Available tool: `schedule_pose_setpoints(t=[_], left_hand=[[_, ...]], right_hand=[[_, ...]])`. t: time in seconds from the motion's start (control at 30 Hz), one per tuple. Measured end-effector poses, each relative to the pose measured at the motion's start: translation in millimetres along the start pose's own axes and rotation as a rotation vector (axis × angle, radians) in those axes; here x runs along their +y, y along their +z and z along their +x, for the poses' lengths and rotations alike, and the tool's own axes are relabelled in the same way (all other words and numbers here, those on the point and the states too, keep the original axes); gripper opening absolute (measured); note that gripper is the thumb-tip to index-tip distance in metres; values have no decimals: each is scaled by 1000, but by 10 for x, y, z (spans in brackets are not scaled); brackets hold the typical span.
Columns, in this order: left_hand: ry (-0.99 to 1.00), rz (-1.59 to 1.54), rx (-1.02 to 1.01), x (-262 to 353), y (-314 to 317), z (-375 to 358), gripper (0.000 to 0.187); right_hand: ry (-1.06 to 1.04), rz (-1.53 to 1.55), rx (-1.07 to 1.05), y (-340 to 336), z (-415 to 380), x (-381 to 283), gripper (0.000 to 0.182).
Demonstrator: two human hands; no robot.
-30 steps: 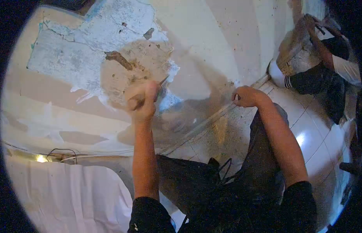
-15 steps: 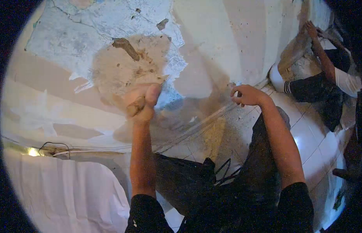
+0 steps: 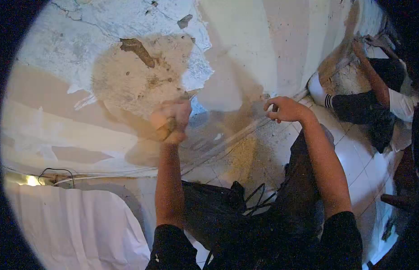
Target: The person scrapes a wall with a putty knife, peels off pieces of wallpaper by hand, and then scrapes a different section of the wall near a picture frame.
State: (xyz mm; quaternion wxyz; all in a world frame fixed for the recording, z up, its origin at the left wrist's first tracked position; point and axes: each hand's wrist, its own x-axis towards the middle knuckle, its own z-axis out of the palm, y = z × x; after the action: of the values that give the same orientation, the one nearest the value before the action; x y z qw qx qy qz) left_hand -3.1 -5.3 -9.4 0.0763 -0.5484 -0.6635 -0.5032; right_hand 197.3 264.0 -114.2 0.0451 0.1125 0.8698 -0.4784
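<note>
My left hand [image 3: 171,120] is closed round a tool handle [image 3: 166,129], blurred by motion. A small part of the tool's blade pokes out above the fingers, close to the bare patch of the wall [image 3: 110,76]. A brown gouge [image 3: 139,51] marks that patch above the hand. My right hand [image 3: 283,109] is curled beside the foot of the wall, with a small dark object [image 3: 274,108] between thumb and fingers; what it is cannot be made out.
At the right a person [image 3: 380,94] sits by the wall, both hands against it. A white sheet [image 3: 79,220] hangs at the lower left, beneath a black cable [image 3: 56,169] and a light. Dust and debris lie on the tiled floor [image 3: 358,166].
My left hand has shifted slightly right relative to the bare patch and is still holding the tool. My right hand has barely moved. The view has turned a little.
</note>
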Motion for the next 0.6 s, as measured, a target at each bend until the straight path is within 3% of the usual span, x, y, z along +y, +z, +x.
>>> schedule_pose_setpoints(t=[0.1,0.17,0.2,0.27,0.43,0.6], left_hand=[[-47,-47,15,-43,-99,-70,19],[-109,-62,44,-186,93,-46,18],[-135,-63,71,12,16,-439,18],[-151,-92,109,-124,297,-212,18],[-288,-188,164,-283,-294,-606,16],[-347,-212,246,-347,-228,-458,15]], right_hand=[[-83,-78,37,-40,-32,8,27],[52,1,-35,-36,-13,-73,28],[43,-7,-51,1,-7,-101,28],[-61,-44,-1,-51,-45,-92,29],[14,-15,-49,-38,-70,-65,29],[-18,-11,-40,-35,12,-25,32]])
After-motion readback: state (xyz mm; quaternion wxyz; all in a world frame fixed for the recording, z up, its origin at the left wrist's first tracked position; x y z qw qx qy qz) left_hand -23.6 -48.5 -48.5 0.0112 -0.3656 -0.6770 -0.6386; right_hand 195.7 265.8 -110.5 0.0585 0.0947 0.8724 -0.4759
